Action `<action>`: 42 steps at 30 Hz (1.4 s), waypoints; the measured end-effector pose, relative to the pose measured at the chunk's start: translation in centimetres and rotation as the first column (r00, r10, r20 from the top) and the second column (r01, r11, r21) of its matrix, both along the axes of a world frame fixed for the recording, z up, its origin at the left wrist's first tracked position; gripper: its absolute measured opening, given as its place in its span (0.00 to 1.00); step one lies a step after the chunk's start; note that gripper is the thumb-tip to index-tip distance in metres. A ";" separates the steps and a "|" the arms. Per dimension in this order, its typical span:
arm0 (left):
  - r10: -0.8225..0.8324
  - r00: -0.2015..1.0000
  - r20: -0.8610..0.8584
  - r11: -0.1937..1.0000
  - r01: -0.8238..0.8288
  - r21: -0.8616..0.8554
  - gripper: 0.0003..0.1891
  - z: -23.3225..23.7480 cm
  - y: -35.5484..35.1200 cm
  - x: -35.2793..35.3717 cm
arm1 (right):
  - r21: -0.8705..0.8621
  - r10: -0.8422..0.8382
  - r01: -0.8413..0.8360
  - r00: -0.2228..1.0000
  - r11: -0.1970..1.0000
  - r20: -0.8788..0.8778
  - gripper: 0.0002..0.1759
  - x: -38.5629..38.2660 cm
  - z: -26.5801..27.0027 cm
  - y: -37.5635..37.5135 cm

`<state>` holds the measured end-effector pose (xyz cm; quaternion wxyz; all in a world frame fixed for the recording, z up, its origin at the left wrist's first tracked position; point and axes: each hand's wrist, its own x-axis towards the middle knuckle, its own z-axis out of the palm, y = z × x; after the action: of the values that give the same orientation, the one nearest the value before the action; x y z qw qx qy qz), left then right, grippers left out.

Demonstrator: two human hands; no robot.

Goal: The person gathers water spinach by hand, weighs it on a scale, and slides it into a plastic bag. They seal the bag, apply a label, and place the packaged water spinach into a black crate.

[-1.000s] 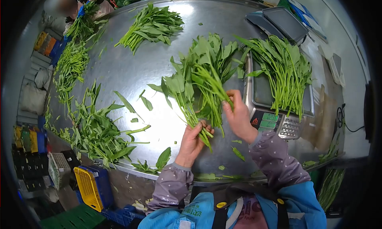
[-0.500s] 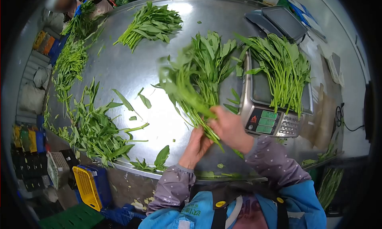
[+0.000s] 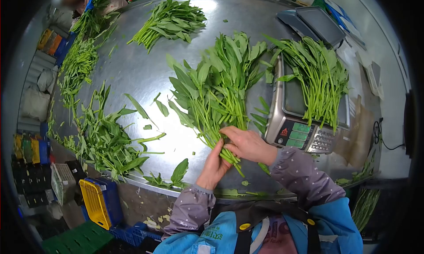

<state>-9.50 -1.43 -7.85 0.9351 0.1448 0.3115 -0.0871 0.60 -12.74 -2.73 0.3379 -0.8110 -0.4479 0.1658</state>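
Note:
A bunch of leafy green stems, resembling water spinach, lies on the metal table with its leaves pointing away from me. My left hand is wrapped round the lower stems from the left. From the right, my right hand closes over the same stems, its fingers meeting the left thumb. Cut stem ends stick out below both hands. More leafy stems lie against the bunch on its right side. A digital scale to the right carries another bunch of greens.
Loose greens spread along the left of the steel table. A separate bunch lies at the back. Behind the scale stands a second scale. A yellow crate is below the left edge. Another person is at far left.
My right hand brought more stems down onto the bunch, and their leaves now lie spread on the table. Both hands have closed together round the stems.

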 end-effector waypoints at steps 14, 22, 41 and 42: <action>0.073 0.997 -0.009 0.990 -0.071 0.121 0.09 -1.8 1.1 0.4 | 0.123 0.474 -0.483 0.721 0.867 -0.505 0.09 -2.4 3.7 -1.6; 0.116 0.992 0.045 0.993 -0.117 0.016 0.08 1.0 1.6 0.3 | -0.109 -0.195 0.193 0.981 0.975 -0.009 0.10 3.2 0.6 1.0; 0.182 0.846 0.502 0.981 -0.193 -0.030 0.08 6.5 2.3 -1.8 | 0.053 0.169 -0.167 0.985 0.985 -0.037 0.10 -3.1 -0.7 -3.3; 0.152 0.888 0.434 0.972 -0.215 0.099 0.08 6.7 2.0 -1.7 | 0.045 0.153 -0.154 0.988 0.987 0.031 0.10 -4.0 0.8 -2.9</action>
<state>-11.15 0.53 -1.16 0.9713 0.1975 0.1191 0.0581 -3.45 -15.63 -1.92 0.3372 -0.7681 -0.5173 0.1697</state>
